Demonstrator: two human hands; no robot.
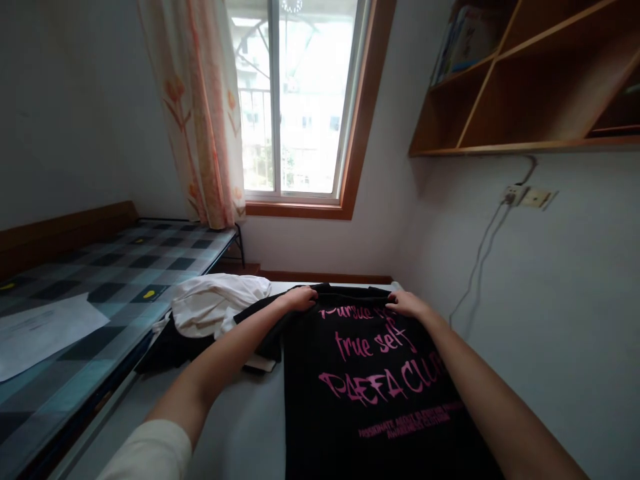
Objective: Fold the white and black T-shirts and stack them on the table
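A black T-shirt (330, 380) with pink lettering is spread over a white table (240, 427), its far edge partly folded. My left hand (301, 298) grips the cloth at the far left of that edge, fingers curled over it. At the far right, my right hand (404, 304) pinches the same edge. Some of the lettering is covered by my right forearm. Just left of the shirt lies a heap of white cloth (215, 300), with dark cloth (173, 347) under it.
A bed (150, 250) with a checked cover stands along the left, papers (45, 333) lying on it. A curtained window (300, 120) is ahead. On the right wall hang a wooden shelf (540, 87) and a socket with a cord (515, 195).
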